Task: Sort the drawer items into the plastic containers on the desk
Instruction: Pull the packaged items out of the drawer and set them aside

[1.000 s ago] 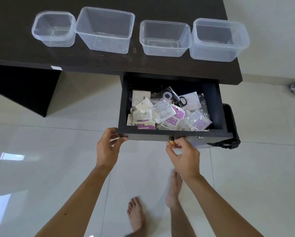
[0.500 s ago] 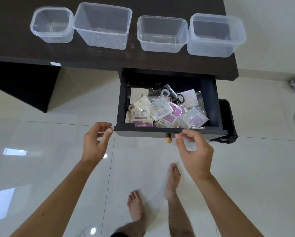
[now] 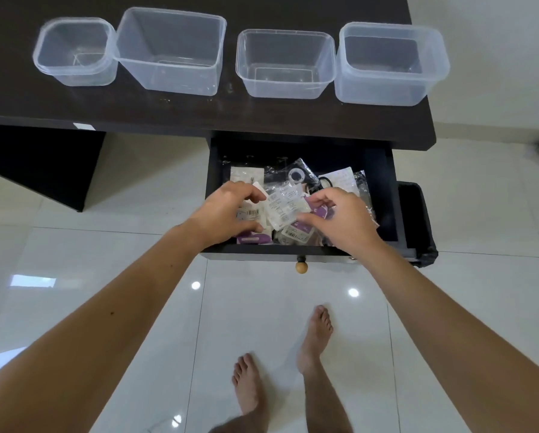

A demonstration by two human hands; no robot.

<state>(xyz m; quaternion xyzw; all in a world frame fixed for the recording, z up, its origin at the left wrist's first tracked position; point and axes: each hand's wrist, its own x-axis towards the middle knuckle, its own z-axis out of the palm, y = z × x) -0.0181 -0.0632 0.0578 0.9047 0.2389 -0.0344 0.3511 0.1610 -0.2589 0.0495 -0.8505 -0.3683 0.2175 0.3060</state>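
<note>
The dark drawer (image 3: pixel 262 253) stands pulled out under the desk (image 3: pixel 199 112). It holds a pile of small packets (image 3: pixel 285 207), clear, white and purple. Both my hands are inside it. My left hand (image 3: pixel 227 212) curls its fingers and thumb around a white barcode packet (image 3: pixel 248 214). My right hand (image 3: pixel 343 218) hovers over a purple packet (image 3: pixel 319 210) with thumb and fingers curved and a gap between them. Along the desk stand a small rounded container (image 3: pixel 80 76), a large one (image 3: pixel 174 84), a shallow one (image 3: pixel 283 89) and a right-hand one (image 3: pixel 383 93), all clear plastic.
A round wooden knob (image 3: pixel 301 267) sticks out of the drawer front. A black bin (image 3: pixel 418 220) sits on the floor right of the drawer. Shiny white tiles (image 3: pixel 74 270) lie below, with my bare feet (image 3: pixel 315 332) in front of the drawer.
Both hands have left the drawer front and knob and moved up into the drawer onto the packets. The drawer stays pulled out.
</note>
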